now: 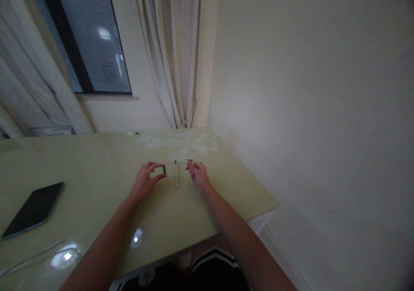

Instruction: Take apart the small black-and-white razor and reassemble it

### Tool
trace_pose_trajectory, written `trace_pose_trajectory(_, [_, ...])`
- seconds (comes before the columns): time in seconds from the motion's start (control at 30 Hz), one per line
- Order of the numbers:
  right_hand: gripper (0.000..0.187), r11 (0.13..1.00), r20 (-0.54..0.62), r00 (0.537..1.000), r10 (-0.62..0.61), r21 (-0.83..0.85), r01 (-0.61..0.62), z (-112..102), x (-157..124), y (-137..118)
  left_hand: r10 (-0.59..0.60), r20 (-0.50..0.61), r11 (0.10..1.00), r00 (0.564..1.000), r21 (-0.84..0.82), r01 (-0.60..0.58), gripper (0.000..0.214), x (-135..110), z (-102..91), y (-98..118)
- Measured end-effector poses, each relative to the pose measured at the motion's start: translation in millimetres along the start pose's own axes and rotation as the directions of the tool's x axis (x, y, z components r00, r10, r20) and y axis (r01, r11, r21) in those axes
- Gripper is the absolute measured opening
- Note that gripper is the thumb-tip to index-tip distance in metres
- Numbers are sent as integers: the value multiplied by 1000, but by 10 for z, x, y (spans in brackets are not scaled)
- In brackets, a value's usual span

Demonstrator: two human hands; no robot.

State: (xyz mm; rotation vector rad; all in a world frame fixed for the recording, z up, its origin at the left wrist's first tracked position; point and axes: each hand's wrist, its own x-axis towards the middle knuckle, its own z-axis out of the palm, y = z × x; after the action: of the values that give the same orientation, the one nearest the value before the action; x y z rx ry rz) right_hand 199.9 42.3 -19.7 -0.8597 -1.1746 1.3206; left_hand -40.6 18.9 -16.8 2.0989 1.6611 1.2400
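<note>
My left hand (149,176) is closed in a pinch, thumb and forefinger holding a small dark green piece (164,169) by its two ends. It is too small to name. Between the hands a thin whitish stick-like thing (177,176) with a dark tip lies on the table, touched by neither hand. On its right, my right hand (198,173) is closed around a small shiny metal thing (189,159). Its shiny end shows above the fingers, and a dark bit pokes out at the knuckle side; the rest is hidden by the hand.
The pale green glossy table (97,166) meets the wall at the right. A dark tablet (34,209) lies at the left, with a white cable (30,260) in front of it. A small black piece (137,133) lies by the far edge. Curtains (174,58) hang behind.
</note>
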Motion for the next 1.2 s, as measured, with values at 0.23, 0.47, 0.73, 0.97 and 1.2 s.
trace_pose_trajectory(0.23, [46,990,298,947,120,40,-138,79,-165,-78,137,-56,923,989,-355,-148,37,-102,274,609])
trace_pose_trajectory(0.47, [43,996,186,982,19,-85,-3,85,-108,-50,-101,97,840,990,-525,137,56,-104,229,562])
trace_pose_trajectory(0.73, [33,823,298,899,-322,-382,421,70,-147,0,-216,432,551,875,-686,475,59,-149,299,515])
trace_pose_trajectory(0.97, [26,778,305,879,-366,-418,469,64,-180,-19,-232,446,566,865,-661,493,55,-156,266,502])
trace_pose_trajectory(1.2, [28,839,200,914,-354,-363,405,72,-193,-57,-234,379,593,895,-674,441,65,-147,197,457])
